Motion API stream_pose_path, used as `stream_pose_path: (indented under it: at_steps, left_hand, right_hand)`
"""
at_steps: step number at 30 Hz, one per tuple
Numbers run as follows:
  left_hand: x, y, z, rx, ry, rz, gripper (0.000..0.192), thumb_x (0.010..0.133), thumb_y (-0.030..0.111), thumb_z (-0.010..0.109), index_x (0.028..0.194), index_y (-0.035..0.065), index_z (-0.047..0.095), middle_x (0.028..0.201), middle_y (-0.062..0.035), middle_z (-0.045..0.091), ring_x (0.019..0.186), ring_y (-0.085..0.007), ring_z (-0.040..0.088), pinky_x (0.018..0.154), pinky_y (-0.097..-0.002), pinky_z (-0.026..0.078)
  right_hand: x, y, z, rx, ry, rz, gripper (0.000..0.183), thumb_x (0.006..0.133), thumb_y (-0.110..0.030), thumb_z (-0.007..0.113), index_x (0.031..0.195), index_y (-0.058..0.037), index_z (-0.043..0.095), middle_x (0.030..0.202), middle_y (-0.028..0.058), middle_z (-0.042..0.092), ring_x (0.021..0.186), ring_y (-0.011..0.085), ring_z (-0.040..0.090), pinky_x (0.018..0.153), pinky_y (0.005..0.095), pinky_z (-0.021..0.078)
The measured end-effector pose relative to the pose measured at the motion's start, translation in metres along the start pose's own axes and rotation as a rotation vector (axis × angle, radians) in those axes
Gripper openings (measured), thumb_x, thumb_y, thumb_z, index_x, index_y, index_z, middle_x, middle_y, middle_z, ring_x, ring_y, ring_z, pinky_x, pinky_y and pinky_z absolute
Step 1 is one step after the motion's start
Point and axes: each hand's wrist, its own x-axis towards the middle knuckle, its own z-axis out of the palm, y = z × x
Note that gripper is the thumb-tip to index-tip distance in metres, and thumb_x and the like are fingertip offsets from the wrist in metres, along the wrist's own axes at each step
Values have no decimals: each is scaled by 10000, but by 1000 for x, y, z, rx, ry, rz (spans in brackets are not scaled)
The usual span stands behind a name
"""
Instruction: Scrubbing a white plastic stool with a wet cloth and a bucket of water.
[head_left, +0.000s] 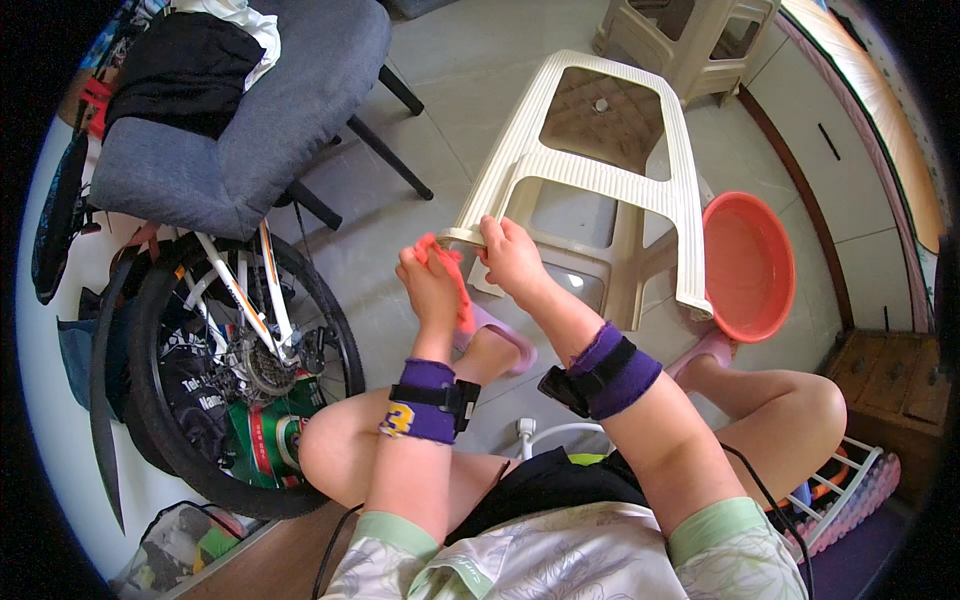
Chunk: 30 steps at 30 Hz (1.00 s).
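Note:
A cream plastic stool (600, 169) lies tipped over in front of me, its ribbed legs pointing towards me. My right hand (511, 259) grips the foot end of its left leg. My left hand (431, 289) holds a crumpled red cloth (463, 300) beside that same foot. Part of the cloth is hidden behind my fingers. Whether the cloth touches the plastic is hard to tell. Right of the stool, on the tiles, stands a red plastic basin (748, 266) that seems to hold water.
At left are a grey upholstered chair (300, 82) with black clothing (180, 75) on it and a bicycle wheel (349, 322). Another cream plastic stool (682, 45) stands behind. White cabinets (817, 142) and a wooden drawer unit (892, 375) line the right side.

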Motion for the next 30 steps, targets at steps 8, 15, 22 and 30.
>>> stream_pose_path:
  at_steps: [8, 15, 22, 30]
  left_hand:
    - [-17, 34, 18, -372, 306, 275, 263, 1015, 183, 468, 1169, -22, 408, 1109, -188, 528, 1029, -298, 541, 942, -414, 418]
    - [-27, 7, 1, -425, 0, -244, 320, 1018, 239, 477, 1175, -35, 426, 1110, -195, 547, 1041, -310, 550, 902, -399, 445]
    - [-23, 3, 27, -109, -84, 128, 312, 981, 205, 509, 1183, -26, 459, 1143, -217, 545, 1089, -338, 528, 961, -434, 421]
    - [-52, 24, 19, -393, 102, 56, 269, 994, 157, 509, 1176, -32, 449, 1152, -216, 505, 1096, -360, 504, 965, -458, 403]
  right_hand:
    - [1, 4, -1, -53, 23, -167, 460, 1037, -371, 392, 976, 43, 583, 787, 222, 623, 770, 383, 609, 752, 460, 469]
    - [-4, -4, -1, -103, 41, -206, 485, 1031, -425, 411, 987, 25, 586, 784, 132, 615, 761, 251, 579, 748, 393, 462]
    - [3, 1, -5, -56, 39, -212, 487, 1027, -403, 396, 1072, 38, 596, 954, 259, 655, 930, 413, 625, 842, 458, 464]
    - [11, 4, -18, -17, -121, -162, 544, 1000, -474, 453, 1060, 34, 637, 913, 197, 678, 865, 283, 638, 824, 391, 481]
